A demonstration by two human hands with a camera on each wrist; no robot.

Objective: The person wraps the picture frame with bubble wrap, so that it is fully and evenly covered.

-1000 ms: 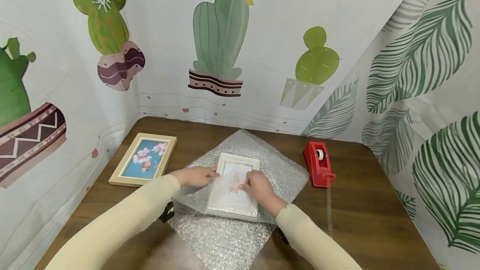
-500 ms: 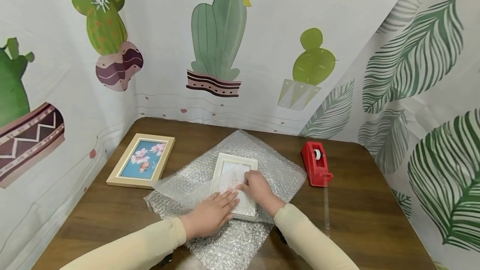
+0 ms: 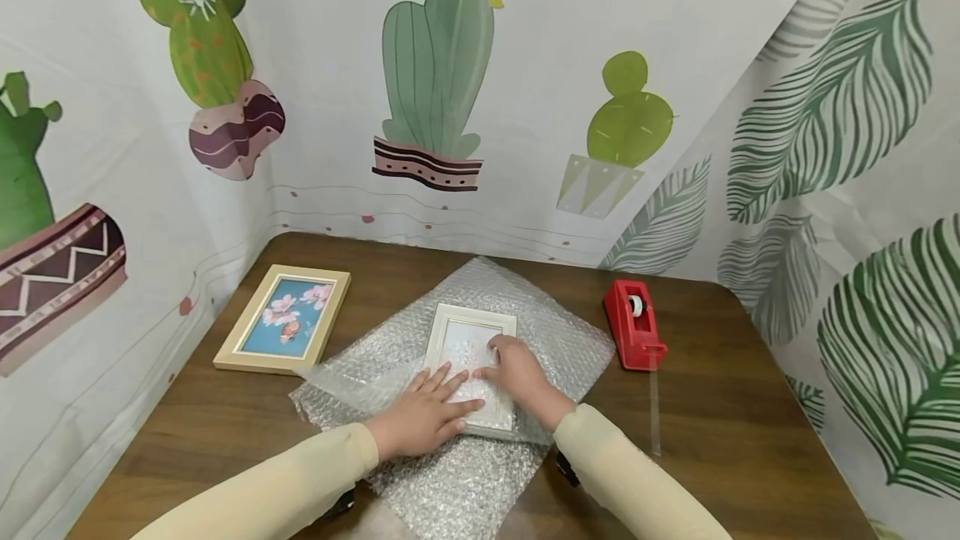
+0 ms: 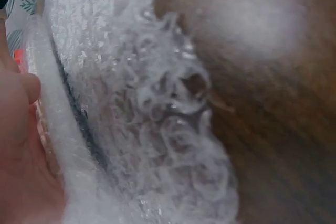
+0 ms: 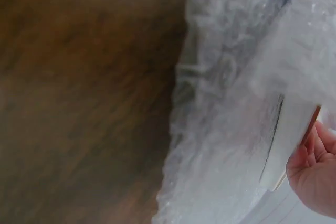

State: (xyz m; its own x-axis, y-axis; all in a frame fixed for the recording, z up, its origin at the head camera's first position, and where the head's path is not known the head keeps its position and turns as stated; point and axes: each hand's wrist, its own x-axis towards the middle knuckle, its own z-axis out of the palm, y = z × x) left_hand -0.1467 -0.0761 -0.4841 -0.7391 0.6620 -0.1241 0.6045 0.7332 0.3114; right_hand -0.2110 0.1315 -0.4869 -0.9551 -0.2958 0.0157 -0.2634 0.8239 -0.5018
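A white picture frame (image 3: 472, 315) lies on a sheet of bubble wrap (image 3: 555, 298) set cornerwise on the table. Part of the wrap is folded up over the frame's lower portion, so the picture shows hazily through it. My left hand (image 3: 422, 419) presses flat on this fold with fingers spread, over the frame's lower left. At the frame's right side, my right hand (image 3: 525, 377) has its fingers curled and pinches the folded wrap with thumb and forefinger. In the left wrist view the hand (image 4: 23, 145) rests along the wrapped edge. Curled right fingers (image 5: 310, 156) show beside the frame's edge.
A gold-edged frame with a flower picture (image 3: 285, 319) lies at the left. To the right stands a red tape dispenser (image 3: 633, 327), a strip of clear tape (image 3: 655, 407) hanging from it. Behind the wooden table (image 3: 720, 407) hangs a patterned cloth (image 3: 322, 107).
My left hand has moved from the frame's upper left edge down to its lower left and now lies flat with fingers spread. My right hand has stayed nearly in place.
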